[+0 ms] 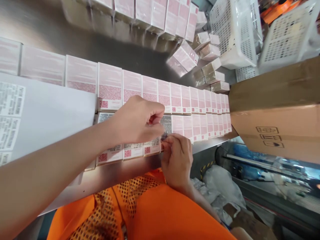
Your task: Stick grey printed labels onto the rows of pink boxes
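Label [164, 135], small and dark, sits pinched between both hands at the near row of pink cartons [200, 125]. Left hand [138, 120] is closed above it, fingertips pointing right; right hand [176, 160] grips it from below. The carton row runs left to right along the steel surface [120, 173], continuing rightward past both hands.

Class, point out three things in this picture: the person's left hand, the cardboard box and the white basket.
left hand [140, 120], head view, on the back of the hand
cardboard box [277, 116], head view, on its brown side
white basket [232, 30], head view, on its perforated wall
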The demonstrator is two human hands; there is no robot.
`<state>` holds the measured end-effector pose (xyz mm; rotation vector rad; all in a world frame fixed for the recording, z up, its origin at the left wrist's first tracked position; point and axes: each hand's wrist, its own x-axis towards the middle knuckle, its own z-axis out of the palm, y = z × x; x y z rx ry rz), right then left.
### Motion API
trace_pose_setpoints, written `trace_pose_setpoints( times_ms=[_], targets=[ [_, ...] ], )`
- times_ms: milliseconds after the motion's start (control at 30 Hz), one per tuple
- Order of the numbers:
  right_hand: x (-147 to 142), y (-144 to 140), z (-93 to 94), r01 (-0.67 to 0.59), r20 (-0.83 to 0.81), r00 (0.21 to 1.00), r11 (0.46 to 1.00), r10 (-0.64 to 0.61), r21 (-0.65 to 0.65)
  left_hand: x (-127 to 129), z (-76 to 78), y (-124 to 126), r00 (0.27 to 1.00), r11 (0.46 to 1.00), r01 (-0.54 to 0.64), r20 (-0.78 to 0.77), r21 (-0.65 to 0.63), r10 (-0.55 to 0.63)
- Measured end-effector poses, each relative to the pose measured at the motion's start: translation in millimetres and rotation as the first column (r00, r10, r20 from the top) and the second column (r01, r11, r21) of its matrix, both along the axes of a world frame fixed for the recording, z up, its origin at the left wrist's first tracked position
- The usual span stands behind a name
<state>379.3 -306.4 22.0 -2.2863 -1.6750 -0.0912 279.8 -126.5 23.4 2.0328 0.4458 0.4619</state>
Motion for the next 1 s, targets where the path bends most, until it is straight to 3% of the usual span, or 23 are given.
trace_pose_setpoints(
  times_ms=[100,200,333,400,667,1000],
  targets=[
    [1.1,-0.5,-1.5,0.023,-0.004,1.000,1.000,-0.023,0.005,-0.1,0.5,0.2,1.000,0.999,0.013,-0.010,0.037,-0.013],
    [2.1,-0.3,-1.8,0.028,0.010,1.000,1.000,-0.028,0.002,-0.8,-1.9,-2.7,0.995,0.982,0.101,-0.010,0.157,-0.100],
    [2.0,1.7,-1.0,0.034,0.036,0.999,0.999,-0.034,-0.003,-1.2,-10.1,-10.2,0.973,0.889,0.202,0.022,0.412,-0.232],
    [1.5,3.2,-0.5,0.047,0.034,0.998,0.999,-0.047,-0.002,-0.8,-13.4,-12.8,0.963,0.849,0.245,-0.014,0.468,-0.270],
    [5.7,6.7,2.3,0.053,-0.011,0.999,0.999,-0.053,0.009,1.7,-11.5,-14.4,0.950,0.814,0.298,-0.073,0.498,-0.303],
    [12.6,10.5,2.5,0.027,-0.142,0.990,0.999,-0.020,0.043,3.3,-10.9,-20.7,0.956,0.821,0.292,-0.130,0.490,-0.263]
  ],
)
